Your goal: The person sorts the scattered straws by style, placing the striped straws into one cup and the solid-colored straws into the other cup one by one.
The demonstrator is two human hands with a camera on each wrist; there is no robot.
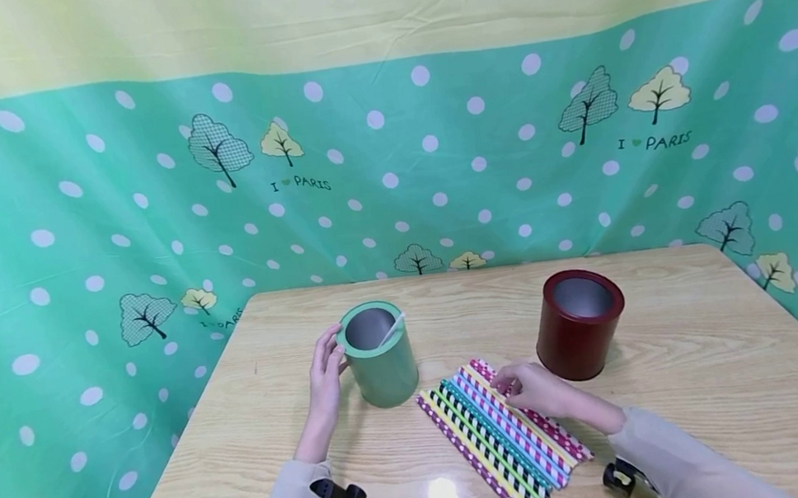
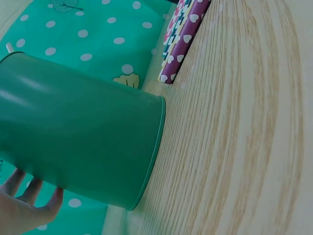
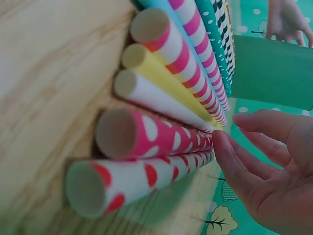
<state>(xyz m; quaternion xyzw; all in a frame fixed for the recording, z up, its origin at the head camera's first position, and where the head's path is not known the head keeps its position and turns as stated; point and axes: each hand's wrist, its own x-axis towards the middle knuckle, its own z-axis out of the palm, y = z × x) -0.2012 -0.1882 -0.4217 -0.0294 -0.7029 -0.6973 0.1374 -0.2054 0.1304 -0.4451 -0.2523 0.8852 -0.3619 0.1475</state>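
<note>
My left hand [image 1: 332, 350] rests its straight fingers against the left side of an upright green can [image 1: 380, 357], near the rim. A white straw [image 1: 391, 330] leans inside that can. In the left wrist view the green can [image 2: 83, 132] fills the frame and the left hand [image 2: 30, 198] shows behind it. A row of several patterned paper straws [image 1: 499, 432] lies flat on the wooden table [image 1: 684, 380]. My right hand [image 1: 507, 382] lies over the row's far right end. In the right wrist view the right hand [image 3: 229, 131] touches the pink dotted straws [image 3: 146, 137] with its thumb, fingers loosely spread.
An empty dark red can [image 1: 579, 325] stands upright just behind the right hand. A green dotted cloth [image 1: 69, 240] walls the table at the back and both sides. The table's front edge lies near my wrists.
</note>
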